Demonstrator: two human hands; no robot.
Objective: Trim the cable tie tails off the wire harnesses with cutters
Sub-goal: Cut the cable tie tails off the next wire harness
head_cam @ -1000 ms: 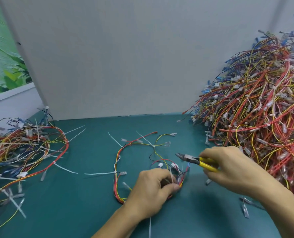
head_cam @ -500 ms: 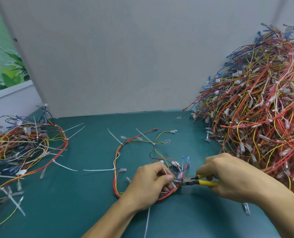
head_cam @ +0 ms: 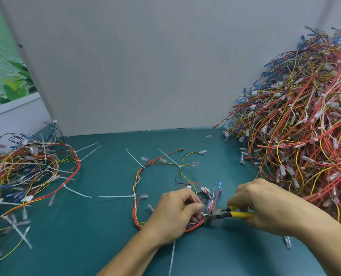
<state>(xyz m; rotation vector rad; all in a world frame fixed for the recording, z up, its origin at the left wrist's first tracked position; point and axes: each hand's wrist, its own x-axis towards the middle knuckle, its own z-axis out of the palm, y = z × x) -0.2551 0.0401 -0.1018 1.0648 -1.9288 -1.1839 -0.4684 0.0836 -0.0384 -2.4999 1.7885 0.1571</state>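
A wire harness (head_cam: 137,182) of red, yellow and black wires lies looped on the green table, with white cable tie tails (head_cam: 115,196) sticking out of it. My left hand (head_cam: 175,214) grips the near part of the loop and pinches a white tie tail. My right hand (head_cam: 265,206) holds yellow-handled cutters (head_cam: 225,213). Their jaws sit against the bundle right beside my left fingertips. A long white tail (head_cam: 172,255) trails down from under my left wrist.
A tall heap of harnesses (head_cam: 305,126) fills the right side, close behind my right hand. A flatter pile of harnesses with long tie tails (head_cam: 26,170) lies at the left. A grey partition wall (head_cam: 135,66) closes off the back of the green table (head_cam: 86,236).
My right hand came down and left with the cutters, from above the harness to the bundle at my left fingertips. My left hand kept its grip on the loop.
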